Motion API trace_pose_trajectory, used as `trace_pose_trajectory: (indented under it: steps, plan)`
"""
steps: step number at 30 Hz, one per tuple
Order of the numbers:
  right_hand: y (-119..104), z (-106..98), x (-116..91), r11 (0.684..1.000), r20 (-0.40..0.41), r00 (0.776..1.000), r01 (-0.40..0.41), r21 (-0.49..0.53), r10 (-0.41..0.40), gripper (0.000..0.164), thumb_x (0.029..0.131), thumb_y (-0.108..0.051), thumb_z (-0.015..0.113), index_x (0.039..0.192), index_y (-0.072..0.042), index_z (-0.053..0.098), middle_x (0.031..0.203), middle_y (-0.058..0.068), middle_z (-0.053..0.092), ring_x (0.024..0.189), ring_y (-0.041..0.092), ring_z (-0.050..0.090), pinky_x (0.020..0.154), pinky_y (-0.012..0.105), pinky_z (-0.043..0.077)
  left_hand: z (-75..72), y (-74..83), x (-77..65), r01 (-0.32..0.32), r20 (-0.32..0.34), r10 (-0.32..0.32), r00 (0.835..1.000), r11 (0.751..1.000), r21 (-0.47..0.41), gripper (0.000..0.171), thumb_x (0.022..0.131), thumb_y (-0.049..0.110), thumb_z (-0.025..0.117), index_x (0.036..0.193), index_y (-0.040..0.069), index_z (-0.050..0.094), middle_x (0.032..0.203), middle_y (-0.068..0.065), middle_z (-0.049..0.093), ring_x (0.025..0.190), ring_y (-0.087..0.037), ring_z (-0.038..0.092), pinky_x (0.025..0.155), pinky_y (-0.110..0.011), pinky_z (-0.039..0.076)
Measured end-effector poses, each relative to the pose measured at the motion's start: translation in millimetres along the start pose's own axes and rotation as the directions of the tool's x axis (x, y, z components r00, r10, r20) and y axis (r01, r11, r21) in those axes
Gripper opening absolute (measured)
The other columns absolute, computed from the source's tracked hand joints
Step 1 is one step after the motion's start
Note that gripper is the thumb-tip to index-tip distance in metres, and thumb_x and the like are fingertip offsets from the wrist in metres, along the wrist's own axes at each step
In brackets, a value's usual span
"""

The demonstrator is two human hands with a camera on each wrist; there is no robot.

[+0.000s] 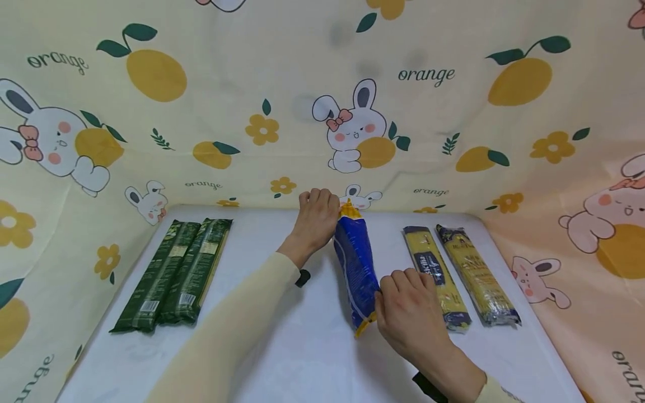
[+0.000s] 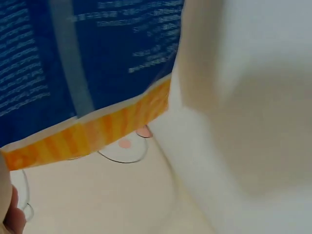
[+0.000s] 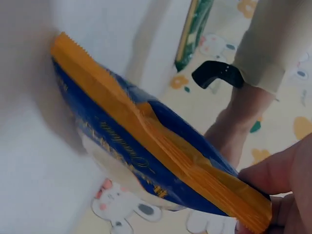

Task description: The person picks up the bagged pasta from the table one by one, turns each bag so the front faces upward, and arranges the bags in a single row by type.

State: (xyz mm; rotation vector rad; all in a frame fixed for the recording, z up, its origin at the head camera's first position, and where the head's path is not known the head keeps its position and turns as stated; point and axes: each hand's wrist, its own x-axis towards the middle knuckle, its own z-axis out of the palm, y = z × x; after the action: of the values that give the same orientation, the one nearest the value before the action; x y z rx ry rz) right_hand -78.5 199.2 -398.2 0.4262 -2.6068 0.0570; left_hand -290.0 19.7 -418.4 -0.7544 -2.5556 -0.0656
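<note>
Both my hands hold a blue plastic packet [image 1: 356, 266] with yellow-orange sealed ends over the middle of the white table. At its far end, my left hand [image 1: 317, 218] grips a corner with curled fingers. My right hand [image 1: 410, 310] pinches the near end between thumb and fingers. In the right wrist view the orange end seam [image 3: 141, 122] runs into the right thumb and fingers. Small white print covers the packet's blue face [image 2: 122, 44] in the left wrist view, where only a bit of my left fingers shows at the lower left.
Two long dark green packets [image 1: 194, 271] lie side by side on the table's left. On the right lie a yellow packet with a blue label [image 1: 435, 274] and another yellow, shiny packet [image 1: 478, 274]. A cloth printed with rabbits and oranges [image 1: 302, 56] hangs behind the white table [image 1: 282, 347].
</note>
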Motion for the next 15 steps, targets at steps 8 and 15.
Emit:
trace_pose_trajectory:
  steps: [8, 15]
  plan:
    - [-12.4, 8.4, 4.6, 1.000, 0.017, 1.000, 0.023, 0.006, -0.023, 0.024, 0.095, -0.023, 0.067, 0.078, -0.010, 0.056, 0.075, 0.003, 0.051, 0.080, 0.028, 0.051, 0.078, 0.044, 0.038, 9.1, -18.8, -18.2, 0.003, -0.024, -0.004, 1.000, 0.998, -0.059, 0.030, 0.115, 0.027, 0.045, 0.109, 0.003, 0.061, 0.107, -0.014, 0.060, 0.109, -0.034, 0.052, 0.097, -0.053, 0.038]
    - [-19.9, 9.7, 7.7, 0.998, 0.027, 0.998, 0.056, 0.016, -0.056, 0.024, 0.095, -0.023, 0.068, 0.080, -0.010, 0.055, 0.076, 0.003, 0.050, 0.081, 0.027, 0.052, 0.079, 0.045, 0.040, 2.6, -23.7, -22.2, 0.053, 0.061, -0.047, 0.997, 0.994, -0.092, 0.028, 0.114, 0.029, 0.045, 0.114, 0.006, 0.061, 0.110, -0.010, 0.059, 0.114, -0.032, 0.051, 0.102, -0.054, 0.036]
